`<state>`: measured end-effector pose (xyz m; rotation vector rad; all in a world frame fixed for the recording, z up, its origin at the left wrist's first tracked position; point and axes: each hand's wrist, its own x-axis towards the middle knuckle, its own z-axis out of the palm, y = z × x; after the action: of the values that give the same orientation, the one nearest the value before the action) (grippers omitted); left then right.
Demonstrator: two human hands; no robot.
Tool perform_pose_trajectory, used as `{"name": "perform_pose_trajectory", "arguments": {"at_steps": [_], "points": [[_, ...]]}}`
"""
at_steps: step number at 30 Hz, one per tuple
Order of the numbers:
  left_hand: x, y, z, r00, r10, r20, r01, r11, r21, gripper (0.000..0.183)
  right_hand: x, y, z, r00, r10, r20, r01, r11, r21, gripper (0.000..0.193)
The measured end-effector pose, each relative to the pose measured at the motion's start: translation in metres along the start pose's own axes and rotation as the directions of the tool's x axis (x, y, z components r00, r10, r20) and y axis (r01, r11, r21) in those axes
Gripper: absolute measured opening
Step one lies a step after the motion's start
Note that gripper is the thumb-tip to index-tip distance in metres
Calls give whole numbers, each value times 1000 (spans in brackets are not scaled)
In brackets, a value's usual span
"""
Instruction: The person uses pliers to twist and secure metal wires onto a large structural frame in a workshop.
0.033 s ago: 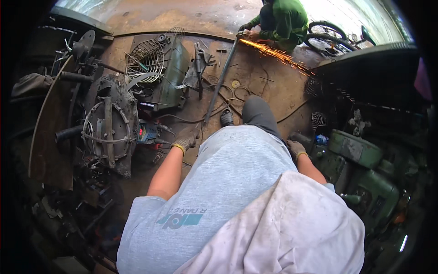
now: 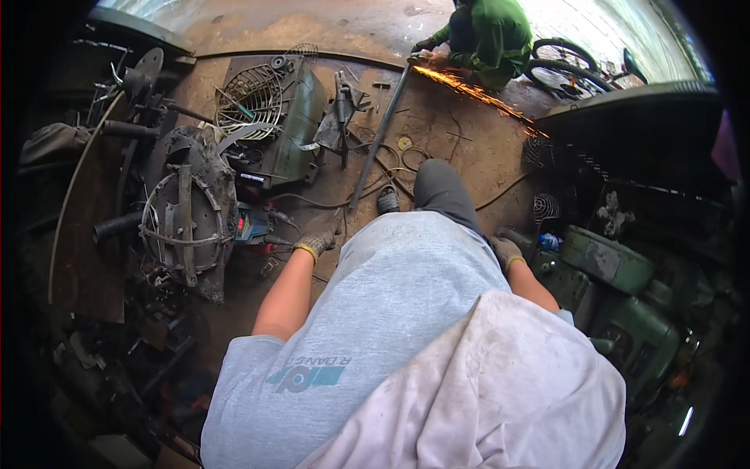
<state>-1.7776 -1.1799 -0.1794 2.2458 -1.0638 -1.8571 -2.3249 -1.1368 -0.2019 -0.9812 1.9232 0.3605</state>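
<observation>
I stand over a dirt workshop floor in a grey shirt. My left hand [image 2: 316, 237], in a dirty work glove, hangs by my hip with loosely curled fingers and holds nothing. It is nearest a blue power tool [image 2: 250, 223] on the floor. My right hand [image 2: 506, 252], also gloved, hangs empty next to a green machine [image 2: 608, 262]. From beside my shoe [image 2: 388, 200], a long metal bar [image 2: 379, 141] runs across the floor to a person in green [image 2: 488, 31]. That person crouches at its far end, grinding it and throwing orange sparks [image 2: 469, 90].
A wire fan guard [image 2: 250, 98] rests on a green metal housing [image 2: 301, 117] at the upper left. A rusty round cage part [image 2: 187, 219] and scrap pile up on the left. Cables [image 2: 312, 202] cross the floor. A bicycle wheel [image 2: 562, 56] stands behind the grinder.
</observation>
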Motion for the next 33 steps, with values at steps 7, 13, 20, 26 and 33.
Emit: {"name": "perform_pose_trajectory", "arguments": {"at_steps": [7, 13, 20, 26, 33], "points": [[21, 20, -13, 999, -30, -43, 37, 987, 159, 39, 78, -156, -94, 961, -268, 68, 272, 960, -68, 54], [80, -5, -6, 985, -168, 33, 161, 975, 155, 37, 152, -264, -191, 966, -214, 143, 243, 940, -239, 46], [115, 184, -10, 995, -50, -81, 78, 916, 393, 36, 298, -299, -271, 921, -183, 343, 118, 972, 203, 29], [138, 279, -62, 963, -13, -271, 27, 999, 48, 45, 368, -363, -331, 835, -407, 370, 304, 902, 305, 23], [179, 346, -147, 921, -70, -382, -36, 964, -262, 26, 377, -436, -324, 855, -338, 393, 305, 941, 147, 50]]}}
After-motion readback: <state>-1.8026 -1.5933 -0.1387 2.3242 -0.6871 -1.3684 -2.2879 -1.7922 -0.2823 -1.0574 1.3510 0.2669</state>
